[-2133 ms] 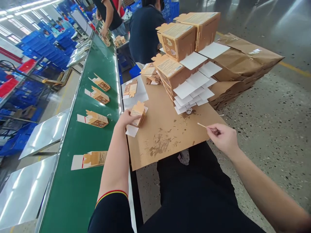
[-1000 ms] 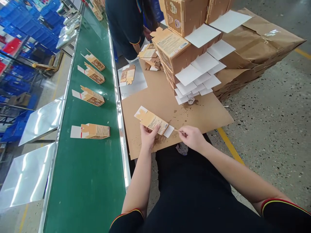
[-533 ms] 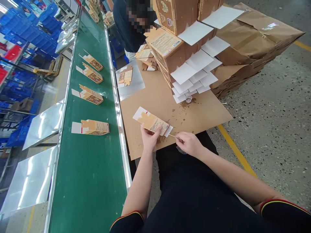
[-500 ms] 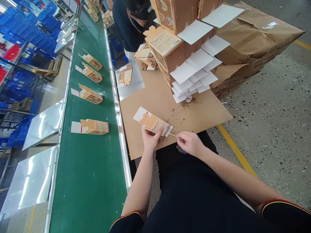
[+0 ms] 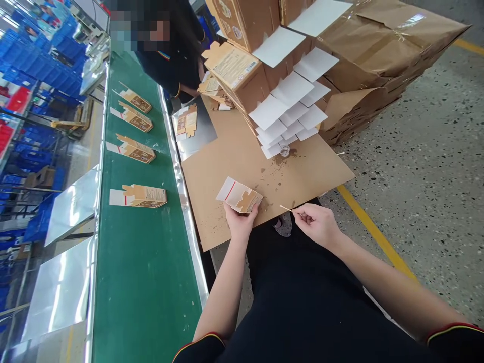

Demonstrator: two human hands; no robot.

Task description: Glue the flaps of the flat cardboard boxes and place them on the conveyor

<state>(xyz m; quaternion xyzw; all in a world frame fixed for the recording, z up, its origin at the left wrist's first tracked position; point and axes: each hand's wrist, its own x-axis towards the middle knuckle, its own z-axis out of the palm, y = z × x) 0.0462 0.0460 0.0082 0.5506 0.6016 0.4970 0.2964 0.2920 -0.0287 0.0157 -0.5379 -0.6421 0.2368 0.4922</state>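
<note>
My left hand [image 5: 241, 222] is closed around a small brown-and-white cardboard box [image 5: 239, 195] above the brown board. The box is tilted, with its white flap and red strip pointing to the upper left and its cut tabs facing up. To the right, my right hand [image 5: 317, 222] pinches a thin cotton swab [image 5: 286, 208], its pale tip pointing left, apart from the box. A small clear round dish [image 5: 284, 150] sits beyond both hands, among wet spots on the brown board [image 5: 230, 156].
A tall stack of cartons [image 5: 242, 96] with white flaps stands at the back. On the left, a green conveyor belt [image 5: 139, 262] with a metal rail carries several small boxes [image 5: 145, 195]. A co-worker [image 5: 170, 55] leans in beyond. Wrapped brown bundles [image 5: 378, 65] lie on the right.
My left hand has turned the box so its flap end faces me more. My right hand has drawn the cotton swab away to the right. The co-worker has leaned over the belt.
</note>
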